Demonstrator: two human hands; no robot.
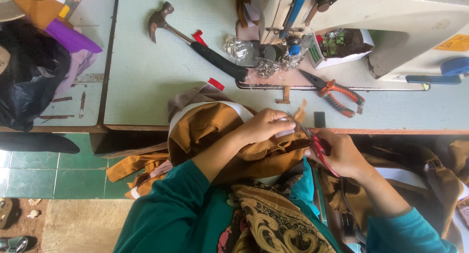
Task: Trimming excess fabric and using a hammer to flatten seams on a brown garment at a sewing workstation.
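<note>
My left hand (264,126) grips a bundle of brown fabric (205,128) with a white lining strip, holding it over my lap at the table's front edge. My right hand (342,153) holds red-handled scissors (317,145), their blades pointing up-left toward the fabric edge pinched under my left fingers. Both arms wear teal sleeves. More brown cloth lies across my lap and to the right.
A white sewing machine (391,28) stands at the back right of the pale table (141,87). A hammer (195,40), orange-handled pliers (337,94), crumpled foil and red scraps lie on it. Black bag and cloth sit far left; green tiled floor below.
</note>
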